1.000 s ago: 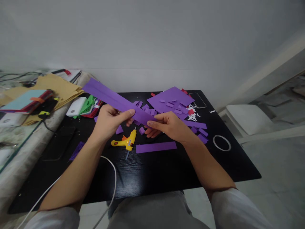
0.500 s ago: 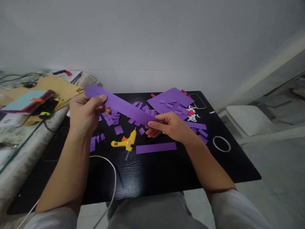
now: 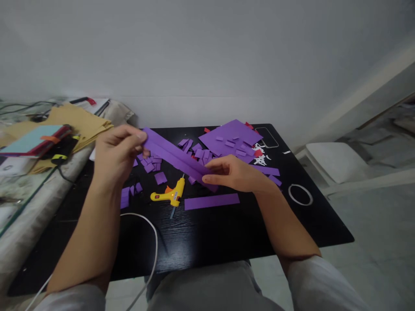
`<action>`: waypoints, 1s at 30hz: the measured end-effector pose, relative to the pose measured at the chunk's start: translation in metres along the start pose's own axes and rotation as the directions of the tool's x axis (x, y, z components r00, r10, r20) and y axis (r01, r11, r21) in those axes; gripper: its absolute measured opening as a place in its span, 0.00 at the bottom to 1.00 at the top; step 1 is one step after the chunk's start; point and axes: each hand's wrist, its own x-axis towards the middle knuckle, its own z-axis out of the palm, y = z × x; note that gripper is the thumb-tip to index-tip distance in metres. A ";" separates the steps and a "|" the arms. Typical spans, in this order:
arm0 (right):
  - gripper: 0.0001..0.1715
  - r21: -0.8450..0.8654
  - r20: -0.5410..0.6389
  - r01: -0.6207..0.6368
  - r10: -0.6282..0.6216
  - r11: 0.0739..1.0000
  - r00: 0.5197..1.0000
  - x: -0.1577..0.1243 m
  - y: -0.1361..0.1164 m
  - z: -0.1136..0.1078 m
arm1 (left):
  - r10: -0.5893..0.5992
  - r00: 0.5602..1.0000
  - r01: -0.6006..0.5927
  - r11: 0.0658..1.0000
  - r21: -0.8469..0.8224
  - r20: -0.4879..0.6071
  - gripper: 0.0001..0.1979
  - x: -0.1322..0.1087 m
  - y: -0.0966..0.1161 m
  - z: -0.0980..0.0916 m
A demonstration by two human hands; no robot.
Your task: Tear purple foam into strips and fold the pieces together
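Observation:
A long purple paper strip (image 3: 178, 156), with a crease along its length, is held slantwise above the table. My left hand (image 3: 118, 149) pinches its upper left end between thumb and fingers. Around the lower right part my right hand (image 3: 231, 173) is closed, thumb in front and fingers behind. Below the strip lies a yellow glue gun (image 3: 170, 194), a glue stick poking from its back. Another flat purple strip (image 3: 212, 201) rests beside the gun. Several small purple paper pieces (image 3: 152, 164) are scattered behind it.
On the black table (image 3: 194, 242) a purple sheet (image 3: 223, 136) carries small pieces, near white paper scraps (image 3: 260, 153). A white ring (image 3: 301, 195) lies at right. A white cable (image 3: 156, 242) loops over the front edge. Brown envelopes (image 3: 78, 121) and notebooks (image 3: 35, 136) are piled left.
The strip has slid right through my left hand, which now grips its very end. Its lower right end now sticks out past my right hand's fingers.

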 end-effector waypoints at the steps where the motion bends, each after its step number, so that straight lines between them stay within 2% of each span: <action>1: 0.18 0.016 -0.001 0.014 -0.014 1.000 1.000 0.001 0.000 0.001 | -0.034 0.995 0.032 0.999 0.028 0.095 0.10 -0.004 -0.001 0.002; 3: 0.21 0.138 0.015 0.032 -0.034 0.990 0.999 0.002 0.001 0.007 | -0.096 0.957 0.072 0.993 0.096 0.275 0.12 -0.010 -0.003 0.008; 5: 0.22 0.316 0.063 0.018 -0.040 0.948 0.997 0.005 0.002 0.015 | -0.123 0.913 0.073 0.987 0.142 0.390 0.13 -0.015 -0.005 0.015; 7: 0.23 0.456 0.105 -0.013 -0.039 0.890 0.994 0.008 0.005 0.022 | -0.123 0.883 0.060 0.987 0.152 0.453 0.13 -0.018 -0.007 0.022; 10: 0.21 0.534 0.135 -0.056 -0.019 0.844 0.991 0.013 0.010 0.028 | -0.127 0.854 0.066 0.988 0.136 0.505 0.13 -0.021 -0.010 0.030; 12: 0.20 0.535 0.118 -0.078 0.017 0.841 0.993 0.015 0.014 0.028 | -0.140 0.849 0.079 0.987 0.141 0.510 0.11 -0.022 -0.012 0.033; 15: 0.17 0.517 0.011 -0.052 0.054 0.855 0.998 0.017 0.016 0.028 | -0.162 0.858 0.101 0.983 0.151 0.488 0.12 -0.025 -0.014 0.036; 19: 0.13 0.437 -0.137 0.077 -0.018 0.896 0.990 0.016 0.014 0.031 | -0.191 0.854 0.159 0.981 0.107 0.483 0.16 -0.030 -0.015 0.040; 21: 0.15 0.407 -0.225 0.135 -0.044 0.904 0.973 0.016 0.012 0.033 | -0.194 0.850 0.170 0.981 0.093 0.490 0.18 -0.032 -0.014 0.043; 23: 0.18 0.392 -0.298 0.174 -0.054 0.903 0.953 0.016 0.011 0.036 | -0.192 0.863 0.157 0.981 0.114 0.467 0.16 -0.034 -0.012 0.047; 27: 0.21 0.310 -0.338 0.196 -0.085 0.930 0.937 0.017 0.012 0.037 | -0.211 0.901 0.136 0.967 0.216 0.380 0.12 -0.040 -0.010 0.053; 30: 0.21 0.228 -0.386 0.219 -0.118 0.949 0.915 0.016 0.011 0.035 | -0.256 0.877 0.156 0.952 0.262 0.406 0.10 -0.043 -0.009 0.053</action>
